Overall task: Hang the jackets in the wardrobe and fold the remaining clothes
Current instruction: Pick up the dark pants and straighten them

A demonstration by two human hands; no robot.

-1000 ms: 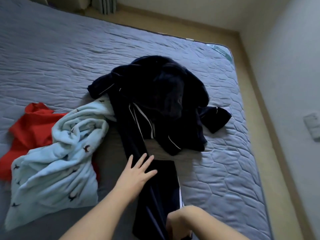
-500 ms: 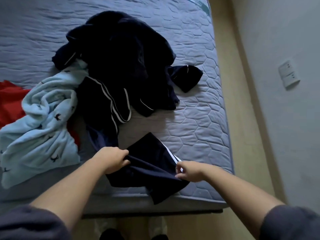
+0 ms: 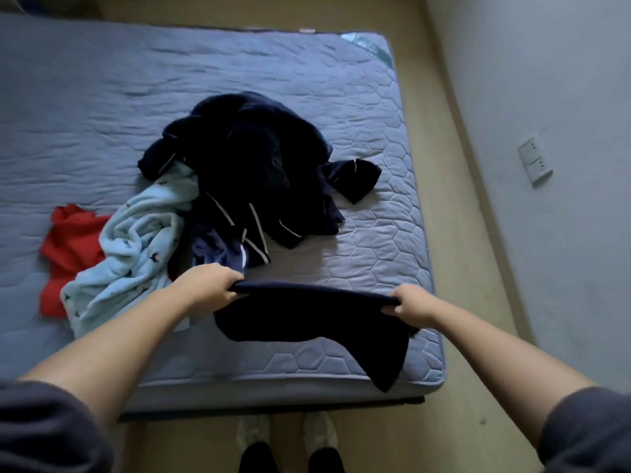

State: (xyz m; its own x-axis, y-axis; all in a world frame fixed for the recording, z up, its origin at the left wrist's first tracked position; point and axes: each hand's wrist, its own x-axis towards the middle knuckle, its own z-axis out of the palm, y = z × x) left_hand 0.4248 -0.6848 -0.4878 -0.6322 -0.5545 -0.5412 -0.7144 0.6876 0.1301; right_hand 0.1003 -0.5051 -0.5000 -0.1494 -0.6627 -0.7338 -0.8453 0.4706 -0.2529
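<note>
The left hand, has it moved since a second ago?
Yes. The left hand has pulled back from beside the light blue blanket toward the mattress's near edge, now gripping the dark garment.

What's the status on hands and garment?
Left hand and right hand: each grip shut on navy garment, stretched above mattress. Dark pile behind, apart.

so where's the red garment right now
In the head view the red garment lies on the mattress at far left, partly tucked under the light blue fleece.
</note>
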